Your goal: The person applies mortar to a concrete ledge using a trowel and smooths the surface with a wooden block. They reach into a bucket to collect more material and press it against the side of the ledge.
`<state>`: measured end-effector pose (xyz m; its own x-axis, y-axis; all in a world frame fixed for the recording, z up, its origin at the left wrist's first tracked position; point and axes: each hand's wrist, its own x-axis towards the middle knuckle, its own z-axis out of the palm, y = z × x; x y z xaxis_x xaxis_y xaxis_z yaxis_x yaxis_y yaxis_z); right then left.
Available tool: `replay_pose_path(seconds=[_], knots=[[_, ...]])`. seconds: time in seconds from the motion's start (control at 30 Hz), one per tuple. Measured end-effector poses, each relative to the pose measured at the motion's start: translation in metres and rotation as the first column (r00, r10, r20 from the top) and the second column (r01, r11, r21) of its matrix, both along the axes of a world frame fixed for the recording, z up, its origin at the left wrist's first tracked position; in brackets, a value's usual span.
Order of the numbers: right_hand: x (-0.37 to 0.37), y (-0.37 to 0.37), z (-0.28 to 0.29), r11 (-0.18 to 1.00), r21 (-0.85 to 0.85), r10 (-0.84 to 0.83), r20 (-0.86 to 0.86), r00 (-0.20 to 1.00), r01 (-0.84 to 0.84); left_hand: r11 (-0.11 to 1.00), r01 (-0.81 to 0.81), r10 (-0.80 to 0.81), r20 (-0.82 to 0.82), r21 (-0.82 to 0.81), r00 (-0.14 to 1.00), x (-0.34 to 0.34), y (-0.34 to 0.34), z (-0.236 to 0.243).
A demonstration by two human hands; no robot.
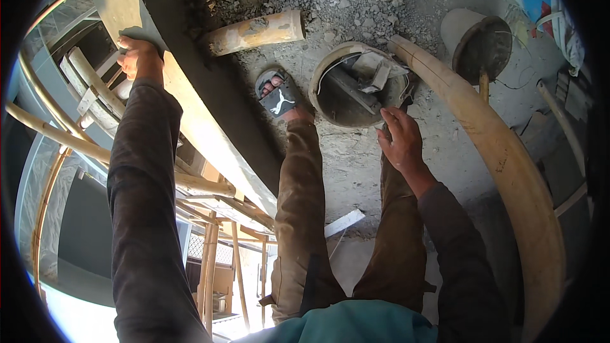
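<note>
On the left, my left hand (140, 60) lies on a pale, sunlit wall ledge (197, 121), its fingers bent over the outer edge. My right hand (403, 143) is beside the near right rim of a round basin (318, 98). Its fingers are curled around something small and dark, mostly hidden by the hand. Inside the basin lie a long grey bar (349, 89) and a pale, angular piece (380, 78), with some grey material at the bottom. My left foot, in a dark slide sandal (277, 98), stands between the ledge and the basin.
Right of the basin, a long curved wooden board (483, 121) runs toward me. Beyond it, a tipped bucket (454, 32) has a wooden handle (484, 86) sticking out. A short pipe (257, 33) lies near rubble (337, 0). Bamboo scaffolding (57, 133) stands outside the ledge.
</note>
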<state>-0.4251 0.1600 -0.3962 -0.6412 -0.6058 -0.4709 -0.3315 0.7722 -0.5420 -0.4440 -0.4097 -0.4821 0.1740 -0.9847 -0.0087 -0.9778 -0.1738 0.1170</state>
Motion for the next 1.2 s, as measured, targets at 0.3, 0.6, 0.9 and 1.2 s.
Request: replay_pose_path(seconds=[0.3, 0.6, 0.9, 1.2], knots=[[0.047, -0.038, -0.060, 0.869, 0.139, -0.486, 0.058, 0.872, 0.475, 0.997, -0.061, 0.064, -0.076, 0.044, 0.995, -0.010, 0.017, 0.010], [0.078, -0.043, -0.019, 0.971, 0.078, -0.237, 0.165, 0.957, 0.227, 0.998, -0.050, 0.050, -0.016, -0.046, 0.999, -0.002, 0.002, -0.006], [0.058, -0.067, -0.020, 0.766, 0.494, -0.623, 0.409, 0.667, 0.411, 0.999, -0.030, 0.030, -0.003, -0.014, 1.000, -0.005, 0.014, -0.007], [0.077, -0.143, 0.067, 0.385, 0.481, -0.402, 0.855, -0.327, 0.787, 1.000, -0.003, 0.003, -0.049, 0.014, 0.999, -0.005, 0.016, 0.006]])
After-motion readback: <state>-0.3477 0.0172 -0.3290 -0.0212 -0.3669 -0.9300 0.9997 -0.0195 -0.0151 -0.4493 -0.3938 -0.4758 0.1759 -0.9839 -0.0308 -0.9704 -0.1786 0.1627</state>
